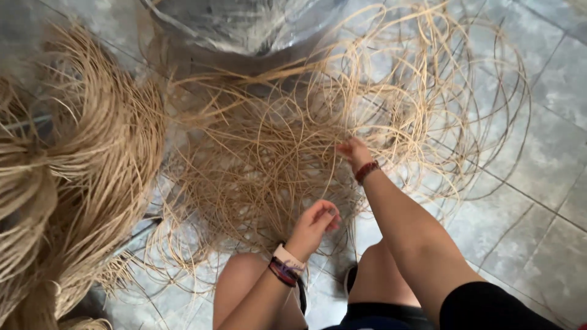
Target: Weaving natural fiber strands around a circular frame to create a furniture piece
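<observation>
A tangled heap of thin tan cane strands (275, 140) lies spread on the grey tiled floor. My right hand (351, 151), with a red bead bracelet at the wrist, reaches into the heap and its fingers pinch some strands. My left hand (317, 221) hovers nearer to me, fingers curled around one or two thin strands; the wrist carries a pale band and dark bracelets. My bare knees (244, 278) show below the hands.
A thick bundle of flat straw-coloured fibre (67, 171) hangs at the left. A shiny clear plastic bag (238, 24) sits at the top behind the heap. Loose cane loops (465, 91) spread to the right over the floor tiles (538, 201).
</observation>
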